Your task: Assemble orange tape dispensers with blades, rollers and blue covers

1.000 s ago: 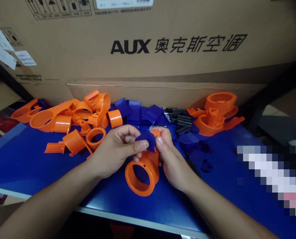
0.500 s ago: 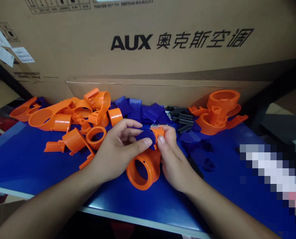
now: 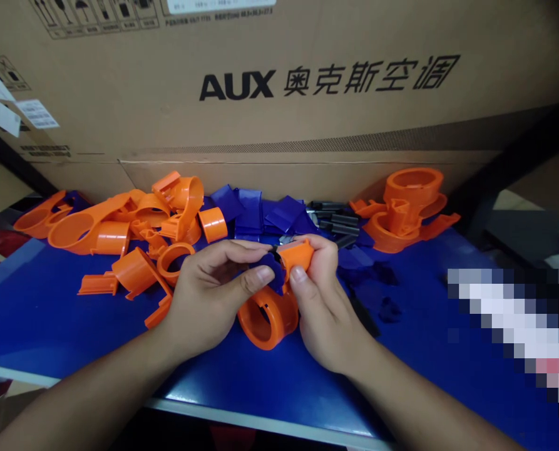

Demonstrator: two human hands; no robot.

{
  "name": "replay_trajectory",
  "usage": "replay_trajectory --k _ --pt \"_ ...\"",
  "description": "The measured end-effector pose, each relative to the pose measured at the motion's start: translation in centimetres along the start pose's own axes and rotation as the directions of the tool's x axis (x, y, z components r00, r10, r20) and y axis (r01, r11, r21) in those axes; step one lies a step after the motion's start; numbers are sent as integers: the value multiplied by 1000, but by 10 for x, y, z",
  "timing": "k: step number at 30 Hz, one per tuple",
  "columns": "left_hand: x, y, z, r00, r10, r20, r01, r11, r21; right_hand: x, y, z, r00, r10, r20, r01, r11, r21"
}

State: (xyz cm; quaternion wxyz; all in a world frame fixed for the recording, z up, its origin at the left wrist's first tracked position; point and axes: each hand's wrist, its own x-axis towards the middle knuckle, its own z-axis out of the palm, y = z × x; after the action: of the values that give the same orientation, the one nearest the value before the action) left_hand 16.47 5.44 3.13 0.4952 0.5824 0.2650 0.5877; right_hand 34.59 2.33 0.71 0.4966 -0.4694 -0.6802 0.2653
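My right hand (image 3: 328, 307) is closed around the narrow end of an orange plastic tape dispenser body (image 3: 272, 322), its thumb pressed on the near face. The dispenser's wide ring hangs below, between my two hands. Between thumb and fingers, my left hand (image 3: 208, 291) pinches a dark blue plastic plate (image 3: 268, 270) with a curved edge. That plate sits against the left side of the dispenser's narrow end. Whether it is seated there or only touching, I cannot tell. My left fingertips are partly hidden behind the plate.
Several orange dispenser parts (image 3: 136, 269) lie in a pile at the left. Blue plates (image 3: 248, 210) and black strips (image 3: 342, 225) lie behind my hands. More orange dispensers (image 3: 415, 178) are stacked at the right. A large cardboard box (image 3: 260, 125) stands behind the blue tabletop (image 3: 241, 382).
The orange narrow end has turned, showing more of its broad face. The ring has tilted and risen slightly. My left hand has shifted a little left and down with the blue plate.
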Motion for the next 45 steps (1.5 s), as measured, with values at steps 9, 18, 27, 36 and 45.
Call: replay_trajectory --k 9,18,27,36,45 --pt "-5 1 -1 998 38 40 -40 998 43 0 -3 -3 979 -200 -33 193 969 -153" --pt "-10 -5 2 997 73 39 -76 994 83 -3 -2 1 970 -243 -32 225 934 -279" --pt "-10 -4 1 984 93 151 -119 978 173 -9 -10 2 991 -134 6 133 977 -164" --pt "1 -2 -3 988 -13 151 17 1000 -24 -7 -8 -1 983 -180 35 184 973 -143" --pt "3 -4 -5 982 -77 173 102 984 -144 -10 -12 -2 967 -246 61 253 923 -289"
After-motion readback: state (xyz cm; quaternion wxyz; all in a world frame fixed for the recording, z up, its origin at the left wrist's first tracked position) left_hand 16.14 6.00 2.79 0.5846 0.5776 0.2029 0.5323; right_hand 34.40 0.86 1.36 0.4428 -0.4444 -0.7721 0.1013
